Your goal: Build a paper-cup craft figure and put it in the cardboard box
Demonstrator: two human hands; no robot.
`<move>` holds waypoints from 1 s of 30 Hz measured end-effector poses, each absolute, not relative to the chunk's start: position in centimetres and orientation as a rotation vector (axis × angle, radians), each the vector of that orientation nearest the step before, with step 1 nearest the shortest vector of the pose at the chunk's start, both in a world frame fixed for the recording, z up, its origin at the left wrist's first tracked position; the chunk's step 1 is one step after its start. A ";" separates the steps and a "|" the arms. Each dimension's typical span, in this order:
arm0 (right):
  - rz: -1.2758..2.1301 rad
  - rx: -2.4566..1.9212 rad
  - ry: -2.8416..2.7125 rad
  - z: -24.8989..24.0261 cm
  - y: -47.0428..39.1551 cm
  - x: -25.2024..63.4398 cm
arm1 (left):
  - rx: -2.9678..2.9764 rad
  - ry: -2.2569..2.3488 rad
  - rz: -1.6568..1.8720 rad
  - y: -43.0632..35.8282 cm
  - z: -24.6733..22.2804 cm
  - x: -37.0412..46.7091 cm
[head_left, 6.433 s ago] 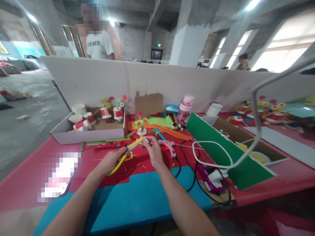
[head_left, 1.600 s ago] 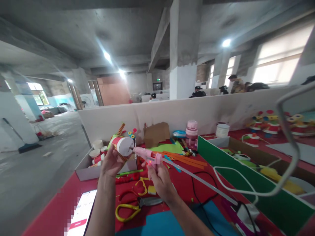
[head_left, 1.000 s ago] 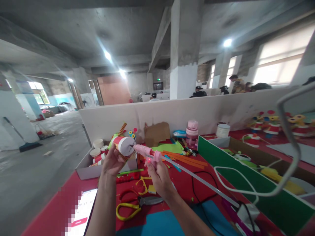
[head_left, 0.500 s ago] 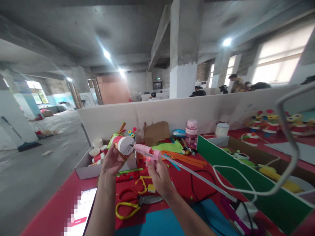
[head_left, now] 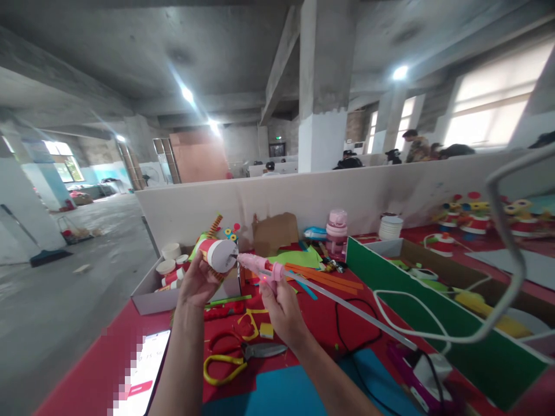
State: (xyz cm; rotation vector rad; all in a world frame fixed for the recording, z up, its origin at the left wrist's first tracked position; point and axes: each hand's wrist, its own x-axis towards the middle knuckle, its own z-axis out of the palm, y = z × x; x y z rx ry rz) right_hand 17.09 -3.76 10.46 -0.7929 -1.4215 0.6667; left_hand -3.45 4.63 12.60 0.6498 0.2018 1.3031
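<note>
I see the left hand [head_left: 200, 284] curled round a red and white paper cup [head_left: 219, 256], left of the middle of the frame. The cup is tipped on its side, with its flat white end facing right. The right hand [head_left: 281, 307] is wrapped snugly round the handle of a pink glue gun [head_left: 261, 269], near the middle. Its tip is right by the cup's white end, but I can't tell if they touch. A small red light shines on the gun, and a long clear glue stick [head_left: 351, 307] pokes out of its back, down to the right.

Below the hands are scissors [head_left: 236, 359] with red and yellow handles, and a blue sheet [head_left: 281, 392] at the bottom. A phone [head_left: 150, 365] lies at the lower left. Above it is a white box [head_left: 158, 302] with more cups. Orange strips [head_left: 327, 281] lie right of the gun. Farther right is a long box with a green side [head_left: 437, 315], and at the upper middle stands a pink bottle [head_left: 337, 234].
</note>
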 end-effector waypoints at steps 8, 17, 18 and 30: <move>0.557 -0.826 -1.499 10.3 -4.4 16.7 | 0.619 0.228 1.317 4.7 12.6 -3.3; 0.535 -0.803 -1.480 11.1 -4.0 16.8 | 0.627 0.249 1.330 4.4 12.9 -3.0; 0.538 -0.808 -1.481 11.0 -4.1 16.8 | 0.630 0.253 1.330 4.3 13.0 -2.9; 0.489 -0.818 -1.560 10.9 -4.6 17.0 | 0.634 0.262 1.312 4.5 12.8 -3.0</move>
